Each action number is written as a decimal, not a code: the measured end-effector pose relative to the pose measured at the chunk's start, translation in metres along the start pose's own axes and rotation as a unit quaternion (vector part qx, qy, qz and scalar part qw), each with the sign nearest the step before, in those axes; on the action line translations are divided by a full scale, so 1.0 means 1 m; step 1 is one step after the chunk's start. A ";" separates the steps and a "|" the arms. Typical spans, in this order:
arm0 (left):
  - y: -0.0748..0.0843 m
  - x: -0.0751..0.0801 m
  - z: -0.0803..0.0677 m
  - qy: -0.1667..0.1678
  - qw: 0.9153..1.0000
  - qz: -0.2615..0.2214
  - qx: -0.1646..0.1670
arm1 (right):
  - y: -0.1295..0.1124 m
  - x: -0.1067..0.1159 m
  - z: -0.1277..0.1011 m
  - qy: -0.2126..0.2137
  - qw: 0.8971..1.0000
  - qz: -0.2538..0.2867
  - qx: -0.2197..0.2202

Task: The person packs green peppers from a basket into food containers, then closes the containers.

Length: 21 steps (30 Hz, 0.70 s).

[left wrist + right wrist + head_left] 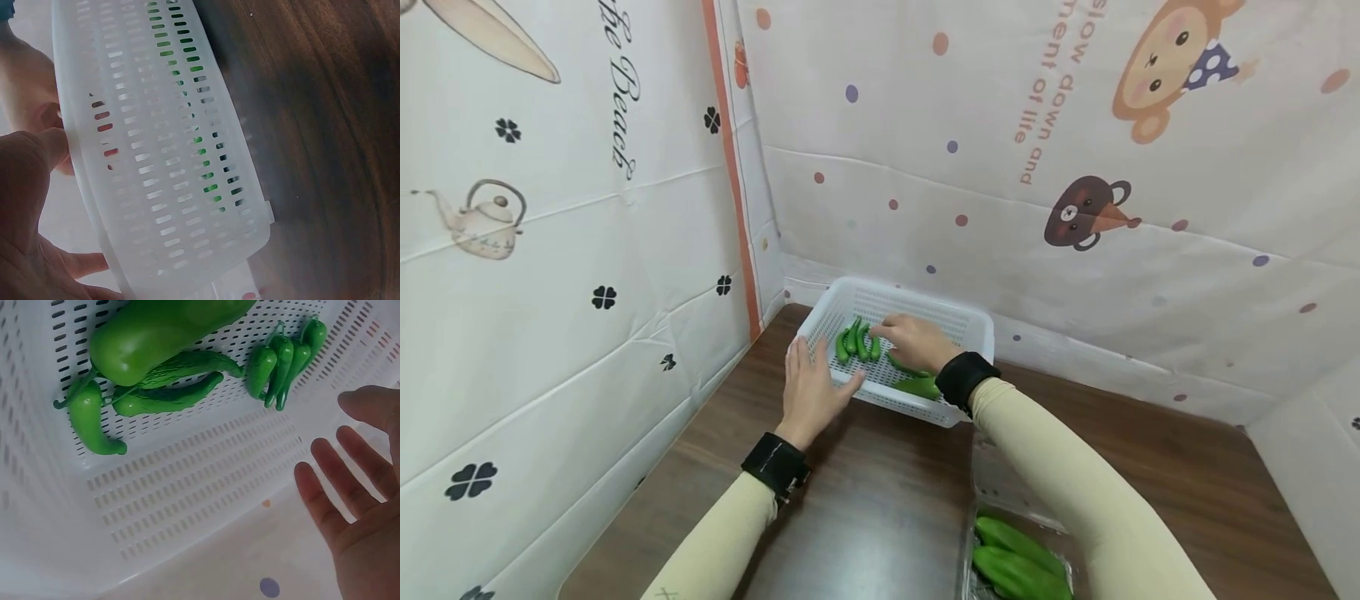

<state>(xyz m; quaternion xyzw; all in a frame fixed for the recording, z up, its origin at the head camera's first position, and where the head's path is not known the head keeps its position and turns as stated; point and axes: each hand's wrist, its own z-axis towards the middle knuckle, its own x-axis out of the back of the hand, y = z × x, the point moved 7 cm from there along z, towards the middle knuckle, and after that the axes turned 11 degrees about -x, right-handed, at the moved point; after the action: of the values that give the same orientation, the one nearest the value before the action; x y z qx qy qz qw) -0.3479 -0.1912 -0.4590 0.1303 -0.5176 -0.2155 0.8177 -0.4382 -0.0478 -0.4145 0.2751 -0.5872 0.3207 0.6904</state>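
Observation:
A white slotted plastic basket [917, 407] stands in the table's far left corner. My left hand [811, 392] touches its near left corner, fingers at the left rim and thumb by the front rim. Above the basket floor, my right hand [917, 342] reaches in with straight, separated fingers; its palm [375, 550] holds nothing. Several small green chili peppers [284, 362] lie in a row near those fingertips. Further along are two wrinkled green peppers [169, 400], a curved smooth pepper [90, 419] and a large glossy green vegetable [156, 337], partly hidden by my right wrist in the head view.
A clear plastic tray [967, 567] with large long green vegetables [1022, 562] sits near the front, beside my right forearm. Printed cloth walls [880, 108] rise close behind the basket and along the left of the brown wooden table [865, 492].

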 end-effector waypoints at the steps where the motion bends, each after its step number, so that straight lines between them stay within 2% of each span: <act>1: 0.000 0.000 0.000 0.002 1.000 0.001 -0.001 | 0.000 -0.003 0.003 -0.005 1.000 -0.008 0.002; 12: 0.003 -0.001 -0.005 0.026 1.000 0.001 -0.009 | 0.001 -0.028 0.018 -0.093 0.993 -0.065 -0.023; 21: 0.001 0.004 -0.007 0.036 0.999 0.001 -0.007 | 0.002 -0.035 0.036 -0.065 0.996 -0.057 0.001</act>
<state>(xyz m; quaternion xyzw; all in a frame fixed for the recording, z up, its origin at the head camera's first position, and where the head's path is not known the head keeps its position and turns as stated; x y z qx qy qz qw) -0.3396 -0.1922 -0.4584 0.1319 -0.4864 -0.2128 0.8371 -0.4660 -0.0778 -0.4428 0.3288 -0.6137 0.2628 0.6680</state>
